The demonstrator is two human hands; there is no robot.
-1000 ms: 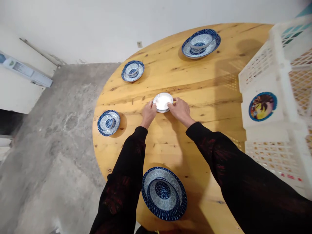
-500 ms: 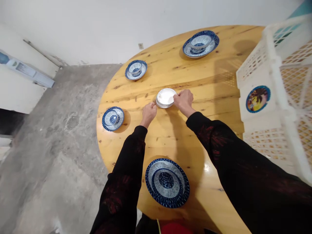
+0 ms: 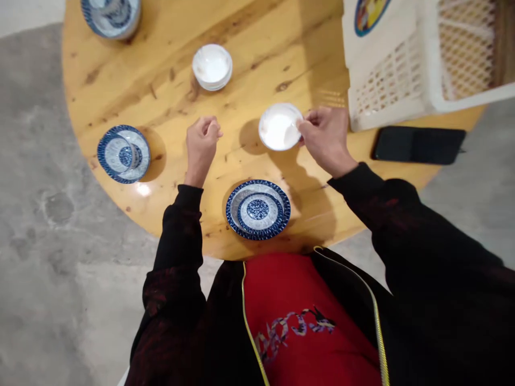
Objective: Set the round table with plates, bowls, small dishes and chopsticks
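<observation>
My right hand (image 3: pixel 326 136) pinches the rim of a small white dish (image 3: pixel 279 127), which is held above the table with its shadow falling to the left. My left hand (image 3: pixel 203 142) is over the table with its fingers curled in and nothing visible in them. Beyond both hands, a short stack of similar white dishes (image 3: pixel 212 68) rests on the wood. Between my forearms, close to my body, a blue-patterned bowl (image 3: pixel 258 209) sits on a matching plate (image 3: pixel 277 228).
The round wooden table (image 3: pixel 181 214) carries another blue-patterned plate and bowl (image 3: pixel 124 154) at left and one more set (image 3: pixel 112 19) at upper left, cut by the frame. At right stand a white plastic crate (image 3: pixel 386 96) and a black phone (image 3: pixel 418 145).
My right hand has lifted one white dish off the stack and drawn it toward me. My left hand has come away from the stack. The view has tilted down toward my body.
</observation>
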